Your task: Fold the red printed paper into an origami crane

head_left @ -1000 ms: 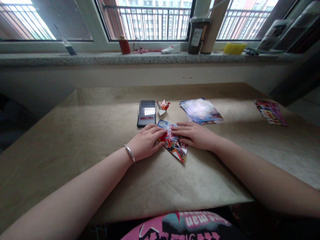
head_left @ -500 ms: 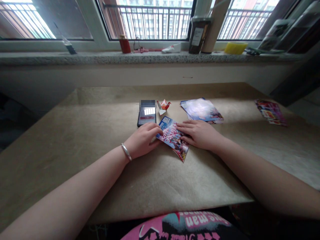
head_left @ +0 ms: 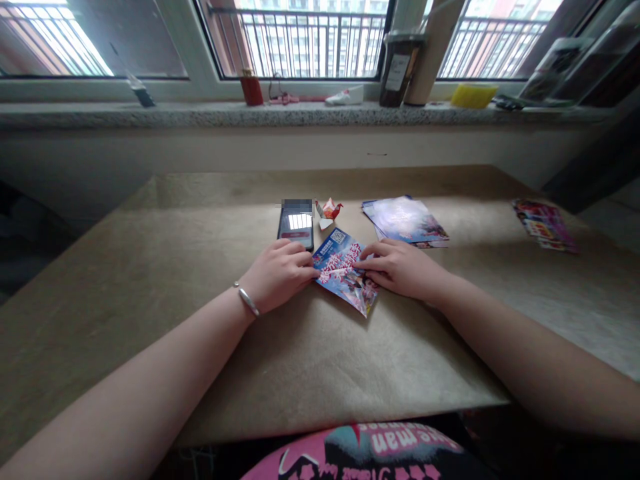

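A colourful printed paper sheet (head_left: 343, 267) with a crease across its middle lies turned cornerwise on the table. My left hand (head_left: 280, 275) pinches its left corner between thumb and fingers. At the opposite corner, my right hand (head_left: 403, 270) grips the paper with curled fingers. The sheet is opened nearly flat, a QR code showing near its far corner. Just beyond it sits a small red and white folded paper crane (head_left: 329, 212). A phone (head_left: 295, 223) lies beside the crane, close to my left fingers.
Behind my right hand is a stack of printed sheets (head_left: 407, 220). More colourful printed papers (head_left: 545, 227) lie at the table's right side. The windowsill (head_left: 190, 119) beyond holds a red bottle (head_left: 251, 89), a dark lidded container (head_left: 397, 70) and a yellow object (head_left: 474, 97).
The sheet has opened out from a more folded shape, its lower flap now spread. My left hand has shifted slightly left, and the right fingers have curled more at the paper's edge.
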A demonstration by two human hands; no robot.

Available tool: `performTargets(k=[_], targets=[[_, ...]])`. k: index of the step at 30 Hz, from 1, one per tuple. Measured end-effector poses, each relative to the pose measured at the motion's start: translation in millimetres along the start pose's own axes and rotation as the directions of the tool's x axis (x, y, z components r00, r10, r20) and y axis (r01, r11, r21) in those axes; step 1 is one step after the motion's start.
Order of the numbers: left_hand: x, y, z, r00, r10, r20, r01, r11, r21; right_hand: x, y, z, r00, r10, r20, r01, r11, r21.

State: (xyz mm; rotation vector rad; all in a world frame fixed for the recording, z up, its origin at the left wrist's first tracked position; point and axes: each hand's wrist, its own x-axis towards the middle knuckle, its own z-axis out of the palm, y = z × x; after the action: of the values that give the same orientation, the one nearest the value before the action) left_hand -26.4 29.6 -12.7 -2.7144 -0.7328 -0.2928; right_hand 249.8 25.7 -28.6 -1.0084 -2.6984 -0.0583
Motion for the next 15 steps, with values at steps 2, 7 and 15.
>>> performTargets(k=[2,7,15], targets=[[-0.6,-1.2,0.4,1.000,-0.013,0.014,0.013,1.000,0.019,-1.3,0.7,-1.7,1.000,-0.003,0.015,0.003,1.000,0.001],[-3.2,-4.6,1.6,0.999,-0.035,0.028,0.034,0.999,0.027,-3.6,1.1,-10.2,0.999,0.021,0.042,-0.022,0.999,0.025],[-4.6,-6.7,1.2,0.990,-0.102,0.100,0.107,0.993,-0.041,-6.5,5.0,-17.0,0.991,0.067,0.113,-0.076,0.994,0.081]])
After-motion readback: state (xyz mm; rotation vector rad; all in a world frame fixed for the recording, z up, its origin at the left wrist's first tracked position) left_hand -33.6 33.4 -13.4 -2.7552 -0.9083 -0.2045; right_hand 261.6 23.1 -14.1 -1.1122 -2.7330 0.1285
